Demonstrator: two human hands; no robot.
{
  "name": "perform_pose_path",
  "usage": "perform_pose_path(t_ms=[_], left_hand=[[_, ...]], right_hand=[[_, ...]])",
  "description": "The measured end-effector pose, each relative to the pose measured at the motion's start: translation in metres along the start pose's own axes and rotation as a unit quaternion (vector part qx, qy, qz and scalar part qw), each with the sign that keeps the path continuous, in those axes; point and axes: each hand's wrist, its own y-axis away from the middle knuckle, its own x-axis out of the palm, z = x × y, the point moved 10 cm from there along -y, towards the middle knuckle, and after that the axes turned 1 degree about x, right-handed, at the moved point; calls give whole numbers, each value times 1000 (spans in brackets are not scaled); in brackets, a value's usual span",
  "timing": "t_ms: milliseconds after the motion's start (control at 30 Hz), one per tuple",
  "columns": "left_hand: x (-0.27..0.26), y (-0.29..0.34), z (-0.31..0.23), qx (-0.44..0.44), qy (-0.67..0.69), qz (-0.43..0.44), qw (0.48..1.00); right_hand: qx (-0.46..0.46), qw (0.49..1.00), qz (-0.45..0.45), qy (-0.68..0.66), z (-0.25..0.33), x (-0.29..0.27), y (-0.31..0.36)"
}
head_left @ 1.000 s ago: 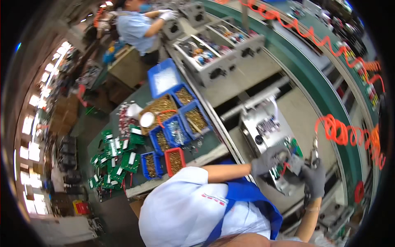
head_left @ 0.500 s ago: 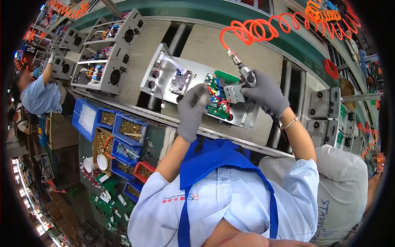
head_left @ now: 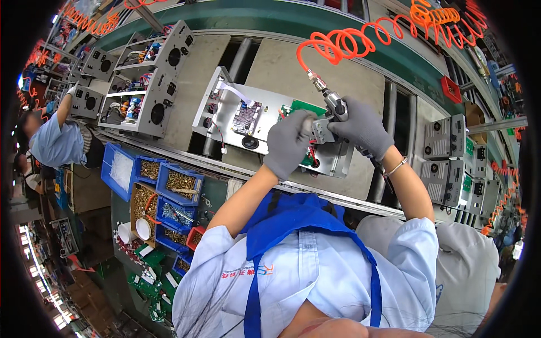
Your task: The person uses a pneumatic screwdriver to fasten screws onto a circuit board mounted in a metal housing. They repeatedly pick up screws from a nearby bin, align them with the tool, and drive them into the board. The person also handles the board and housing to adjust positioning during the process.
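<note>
My gloved right hand (head_left: 363, 127) is closed around a silver air screwdriver (head_left: 335, 103), with an orange coiled hose at its upper end. Close by its fingers sits a grey ridged block (head_left: 323, 132); whether the hand holds it too is unclear. My gloved left hand (head_left: 289, 143) is closed, fingertips gathered against the block's left side; anything pinched in them is hidden. Both hands are over a green circuit board (head_left: 302, 106), now largely covered, with red wires below. It lies in an open sheet-metal chassis (head_left: 270, 104) that also carries a smaller dark board (head_left: 246, 117).
Blue bins (head_left: 179, 185) of screws and small hardware stand left of me. Finished-looking metal units (head_left: 147, 79) are stacked at far left, and more grey units (head_left: 445, 138) at right. The orange coiled hose (head_left: 344, 45) hangs overhead. A co-worker (head_left: 59, 135) stands at left.
My left hand has moved right and up from the board's left edge to the grey block, covering more of the board. My right hand still holds the screwdriver, almost in place.
</note>
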Motion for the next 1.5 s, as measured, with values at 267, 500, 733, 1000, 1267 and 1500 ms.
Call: perform_pose_path(t_ms=[267, 500, 733, 1000, 1267, 1500], left_hand=[[-67, -21, -62, 102, 97, -87, 986], [-15, 53, 18, -256, 146, -18, 955], [4, 24, 23, -71, -25, 74, 994], [19, 18, 39, -94, -199, 292, 931], [37, 14, 40, -85, -246, 360, 896], [43, 10, 31, -70, -250, 372, 891]], right_hand=[[13, 999, 21, -30, -4, 2, 0], [2, 999, 20, -37, 1, 1, 2], [19, 997, 44, -62, -1, 4, -1], [28, 998, 48, -2, 4, 2, -6], [22, 998, 54, -6, 9, 3, -6], [14, 999, 41, -6, 5, 4, -8]])
